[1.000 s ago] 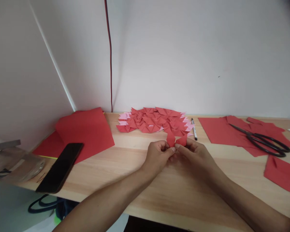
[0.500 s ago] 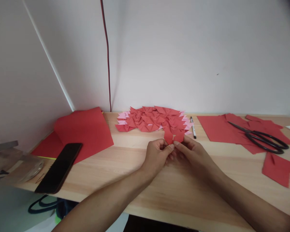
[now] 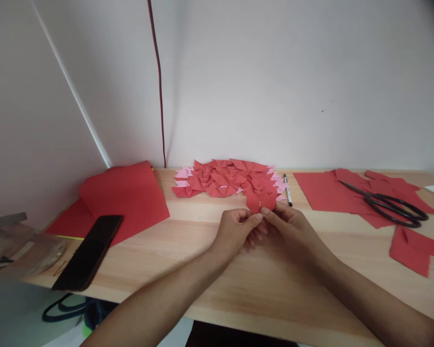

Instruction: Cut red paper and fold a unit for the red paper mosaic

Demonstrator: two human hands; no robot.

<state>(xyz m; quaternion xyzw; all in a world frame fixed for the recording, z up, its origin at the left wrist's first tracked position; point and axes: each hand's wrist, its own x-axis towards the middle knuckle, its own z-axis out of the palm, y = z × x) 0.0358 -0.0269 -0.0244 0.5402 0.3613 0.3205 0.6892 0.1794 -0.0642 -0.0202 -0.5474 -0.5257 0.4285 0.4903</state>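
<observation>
Between my two hands is a small piece of folded red paper (image 3: 253, 201), its two flaps standing up with a narrow gap in the middle. My left hand (image 3: 237, 229) pinches its lower left edge, thumb on the near side. On the lower right edge, my right hand (image 3: 287, 224) pinches it too, and the two thumb tips nearly meet. Just beyond lies a pile of folded red and pink paper pieces (image 3: 222, 178) against the wall. A marker pen (image 3: 288, 190) rests to the right of that pile.
Black-handled scissors (image 3: 390, 205) lie on red paper sheets (image 3: 314, 193) at the right, with cut red scraps (image 3: 412, 250) nearer. At the left are a large folded red sheet (image 3: 130, 197), a black phone (image 3: 90, 253) and a clear container (image 3: 32, 250) by the wooden table's edge.
The two flaps of the red paper have come closer together, narrowing the gap between them. Both hands keep their pinch in nearly the same place.
</observation>
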